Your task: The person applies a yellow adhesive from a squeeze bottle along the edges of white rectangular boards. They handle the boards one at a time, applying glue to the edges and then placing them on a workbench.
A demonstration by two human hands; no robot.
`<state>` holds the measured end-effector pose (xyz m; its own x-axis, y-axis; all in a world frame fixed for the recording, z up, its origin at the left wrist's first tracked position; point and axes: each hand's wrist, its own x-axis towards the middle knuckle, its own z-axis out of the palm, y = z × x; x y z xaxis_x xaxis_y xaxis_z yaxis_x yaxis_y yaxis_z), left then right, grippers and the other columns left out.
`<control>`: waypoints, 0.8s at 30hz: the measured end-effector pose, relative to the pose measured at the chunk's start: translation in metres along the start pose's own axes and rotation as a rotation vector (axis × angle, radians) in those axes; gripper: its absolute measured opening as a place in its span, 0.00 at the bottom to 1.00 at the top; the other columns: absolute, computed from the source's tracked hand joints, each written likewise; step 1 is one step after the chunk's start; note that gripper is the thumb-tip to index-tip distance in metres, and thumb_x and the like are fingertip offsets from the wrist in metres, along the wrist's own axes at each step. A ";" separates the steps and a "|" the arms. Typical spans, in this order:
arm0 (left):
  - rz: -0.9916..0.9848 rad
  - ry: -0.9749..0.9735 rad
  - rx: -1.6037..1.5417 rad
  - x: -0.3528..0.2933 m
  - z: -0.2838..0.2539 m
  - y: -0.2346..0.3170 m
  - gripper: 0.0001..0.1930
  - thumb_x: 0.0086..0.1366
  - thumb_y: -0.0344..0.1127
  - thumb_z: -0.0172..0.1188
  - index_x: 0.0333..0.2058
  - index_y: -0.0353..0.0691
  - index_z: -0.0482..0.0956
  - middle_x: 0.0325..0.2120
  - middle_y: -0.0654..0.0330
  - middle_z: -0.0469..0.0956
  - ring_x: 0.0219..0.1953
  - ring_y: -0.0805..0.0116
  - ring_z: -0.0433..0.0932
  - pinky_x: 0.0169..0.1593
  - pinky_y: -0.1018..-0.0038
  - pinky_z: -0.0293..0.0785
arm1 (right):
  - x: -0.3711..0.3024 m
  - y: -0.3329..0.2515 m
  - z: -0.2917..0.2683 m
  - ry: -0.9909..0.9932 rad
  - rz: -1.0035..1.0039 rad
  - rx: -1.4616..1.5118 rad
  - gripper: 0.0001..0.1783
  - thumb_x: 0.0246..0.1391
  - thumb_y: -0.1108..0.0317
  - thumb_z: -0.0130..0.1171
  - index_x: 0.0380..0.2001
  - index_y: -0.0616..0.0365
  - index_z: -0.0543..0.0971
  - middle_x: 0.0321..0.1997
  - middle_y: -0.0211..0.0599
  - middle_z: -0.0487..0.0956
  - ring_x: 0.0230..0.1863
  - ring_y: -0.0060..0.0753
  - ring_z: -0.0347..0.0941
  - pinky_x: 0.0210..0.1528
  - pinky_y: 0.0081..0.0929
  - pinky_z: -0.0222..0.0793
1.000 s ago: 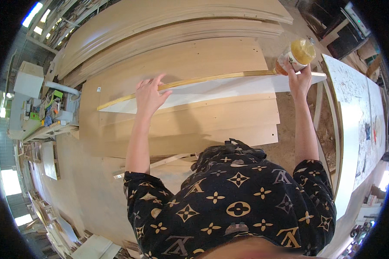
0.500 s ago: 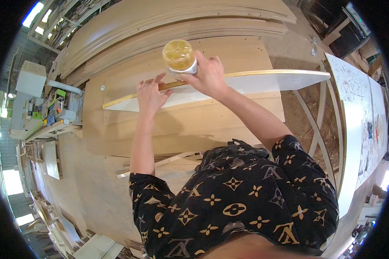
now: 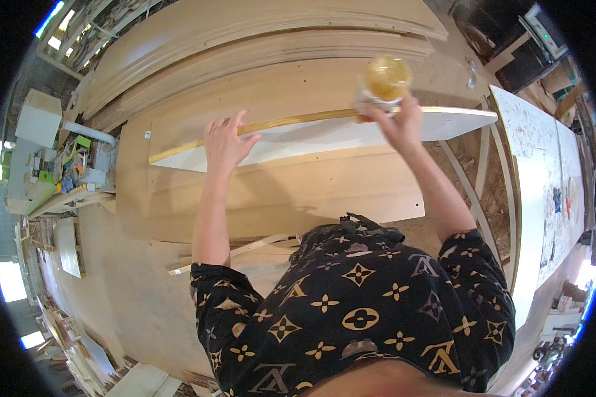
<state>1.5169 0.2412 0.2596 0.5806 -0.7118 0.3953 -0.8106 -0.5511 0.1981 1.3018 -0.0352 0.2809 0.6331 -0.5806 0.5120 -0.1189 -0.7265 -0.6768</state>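
Note:
A long white panel (image 3: 311,140) stands on its edge across a flat brown board (image 3: 351,172), its narrow yellowish edge facing up. My left hand (image 3: 224,145) straddles that upper edge left of the middle, thumb on the near side and fingers over the far side. Farther right, my right hand (image 3: 402,126) is closed around a clear plastic bottle (image 3: 386,78) of yellow liquid. The bottle is tilted bottom-up, with its lower end close to the panel's edge; the fingers hide its mouth. Motion blurs the bottle somewhat.
Stacked brown sheets (image 3: 258,49) lie beyond the panel. At left, a cluttered bench (image 3: 59,172) carries tools and a white box (image 3: 40,116). A stained white table (image 3: 543,165) stands at right, beside curved wooden strips (image 3: 467,175).
My right hand has carried the bottle rightward along the panel's upper edge, away from my left hand. The left hand keeps its place on the panel.

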 end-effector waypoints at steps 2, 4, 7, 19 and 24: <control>-0.002 -0.010 0.013 0.001 0.000 0.001 0.30 0.46 0.44 0.71 0.51 0.52 0.74 0.34 0.67 0.82 0.42 0.66 0.77 0.54 0.66 0.62 | -0.003 -0.019 0.031 0.024 -0.134 -0.103 0.32 0.37 0.54 0.72 0.45 0.54 0.73 0.33 0.44 0.80 0.41 0.49 0.73 0.44 0.44 0.66; -0.010 -0.024 0.017 0.004 0.001 0.002 0.30 0.46 0.44 0.71 0.51 0.53 0.74 0.34 0.66 0.82 0.43 0.66 0.77 0.55 0.65 0.63 | -0.003 -0.036 0.054 -0.036 -0.229 -0.052 0.33 0.38 0.50 0.72 0.44 0.55 0.72 0.27 0.43 0.79 0.37 0.48 0.75 0.44 0.44 0.66; -0.023 -0.040 0.023 0.005 0.002 0.003 0.30 0.47 0.44 0.71 0.51 0.53 0.74 0.34 0.68 0.82 0.44 0.66 0.76 0.57 0.65 0.61 | 0.000 -0.040 0.058 -0.028 -0.238 -0.016 0.34 0.38 0.46 0.71 0.43 0.57 0.73 0.25 0.41 0.79 0.29 0.49 0.75 0.45 0.45 0.66; 0.111 -0.058 -0.051 0.019 0.014 0.026 0.29 0.47 0.41 0.71 0.50 0.54 0.74 0.32 0.69 0.81 0.43 0.67 0.75 0.55 0.64 0.63 | 0.010 0.106 -0.134 0.355 0.162 -0.244 0.27 0.43 0.56 0.68 0.44 0.58 0.75 0.39 0.45 0.82 0.43 0.41 0.79 0.45 0.35 0.70; 0.197 -0.025 -0.091 0.032 0.019 0.045 0.28 0.48 0.40 0.70 0.51 0.51 0.74 0.32 0.65 0.80 0.40 0.65 0.76 0.51 0.66 0.65 | 0.016 0.132 -0.140 0.453 0.184 -0.087 0.25 0.47 0.59 0.69 0.44 0.61 0.75 0.41 0.37 0.81 0.44 0.30 0.76 0.47 0.28 0.69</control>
<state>1.5004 0.1852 0.2639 0.4106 -0.8130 0.4127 -0.9117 -0.3590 0.1998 1.1887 -0.1918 0.2738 0.2017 -0.7895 0.5796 -0.2734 -0.6137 -0.7407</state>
